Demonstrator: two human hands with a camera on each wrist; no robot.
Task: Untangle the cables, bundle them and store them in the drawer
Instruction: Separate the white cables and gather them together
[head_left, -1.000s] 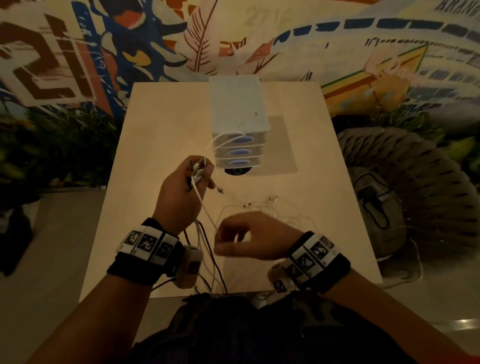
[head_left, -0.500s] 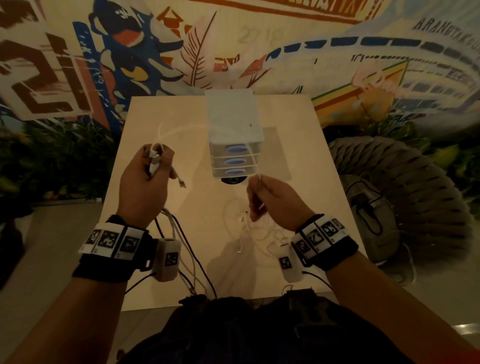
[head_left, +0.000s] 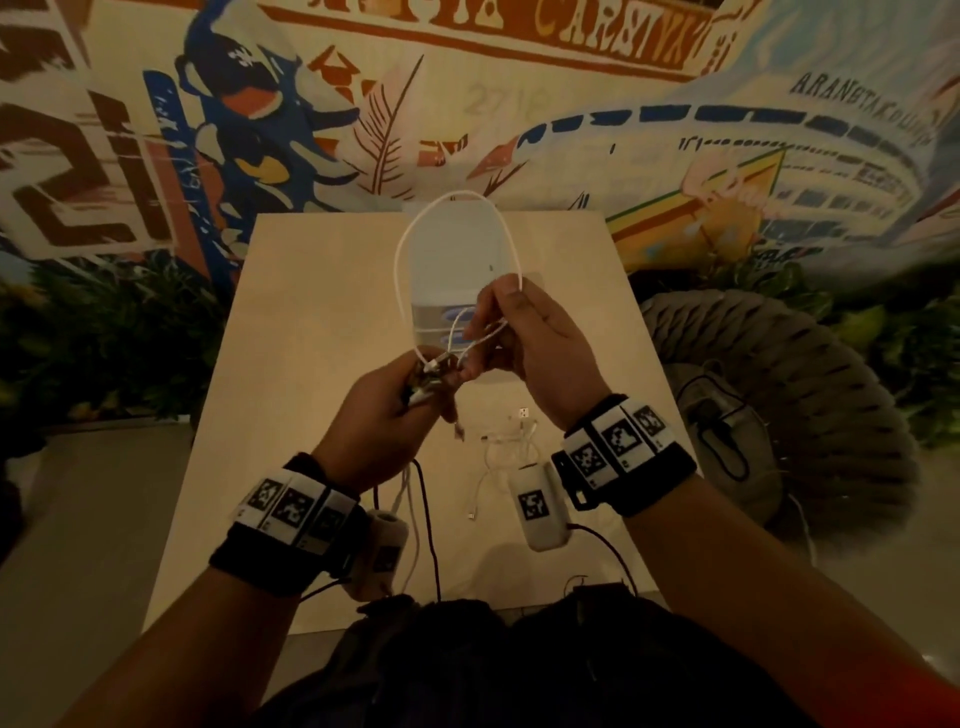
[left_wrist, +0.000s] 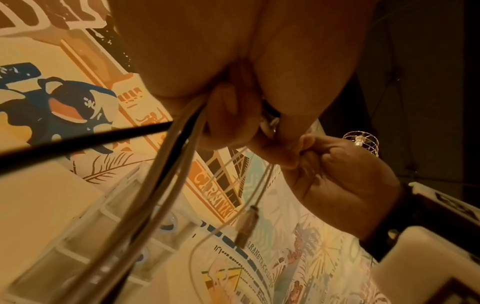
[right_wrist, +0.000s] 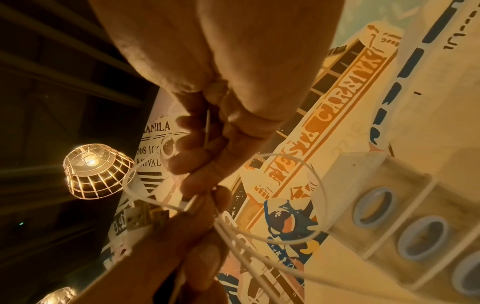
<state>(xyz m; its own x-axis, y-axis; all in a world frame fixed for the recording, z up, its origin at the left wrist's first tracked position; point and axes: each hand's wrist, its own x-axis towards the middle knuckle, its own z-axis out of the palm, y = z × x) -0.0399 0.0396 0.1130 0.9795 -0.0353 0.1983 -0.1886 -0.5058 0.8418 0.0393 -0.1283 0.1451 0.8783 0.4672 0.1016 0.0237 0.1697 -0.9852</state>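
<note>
My left hand (head_left: 434, 376) grips a bunch of white and black cable ends above the beige table (head_left: 291, 364). Close to its right, my right hand (head_left: 480, 338) pinches a white cable (head_left: 457, 196). This cable arcs up in a tall loop between both hands, in front of the small white drawer unit (head_left: 457, 260). All three drawers, with blue handles, look closed (right_wrist: 420, 236). In the left wrist view the cables (left_wrist: 166, 156) run out from my curled fingers (left_wrist: 226, 115) and a plug (left_wrist: 246, 224) dangles. More white cable (head_left: 506, 444) lies on the table under my right wrist.
A USB plug (head_left: 523, 413) lies near the loose cable. Right of the table stands a woven round seat (head_left: 789, 395) with a grey bag (head_left: 727, 457) against it. Plants (head_left: 104, 338) and a painted wall lie behind. A caged lamp (right_wrist: 91, 170) hangs overhead.
My left hand swung back from the left to the centre and my right hand rose to meet it. The white cable now stands as a tall loop between them.
</note>
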